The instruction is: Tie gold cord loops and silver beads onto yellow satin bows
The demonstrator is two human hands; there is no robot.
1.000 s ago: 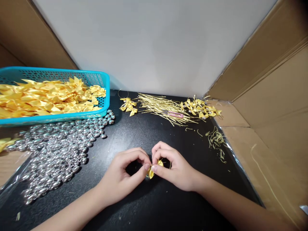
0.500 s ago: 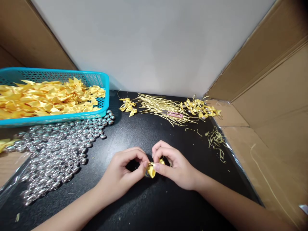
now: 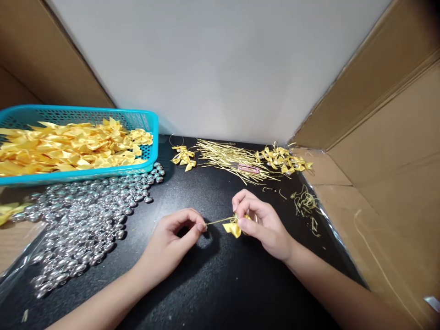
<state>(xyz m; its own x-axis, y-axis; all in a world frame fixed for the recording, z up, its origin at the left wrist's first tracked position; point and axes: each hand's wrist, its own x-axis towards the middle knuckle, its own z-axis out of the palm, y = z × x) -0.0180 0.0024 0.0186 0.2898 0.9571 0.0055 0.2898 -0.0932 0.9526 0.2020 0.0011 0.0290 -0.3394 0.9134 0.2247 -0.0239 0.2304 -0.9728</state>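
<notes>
Between my hands a gold cord is stretched above the black tabletop. My left hand pinches its left end between thumb and forefinger. In my right hand a yellow ribbon bow is gripped by the thumb and fingers, with the cord running into it. Part of the bow is hidden behind the right fingers. To the left of my left hand lies a broad spread of shiny silver beads.
A blue basket full of yellow bows stands at the back left. Along the back lie a small group of bows, gold cords, pink-handled snips and beaded bows. Cord scraps lie right. Cardboard walls flank the table.
My hands have drawn apart. The right has moved right with the bow, and a length of cord now shows taut between them. The view has tilted slightly.
</notes>
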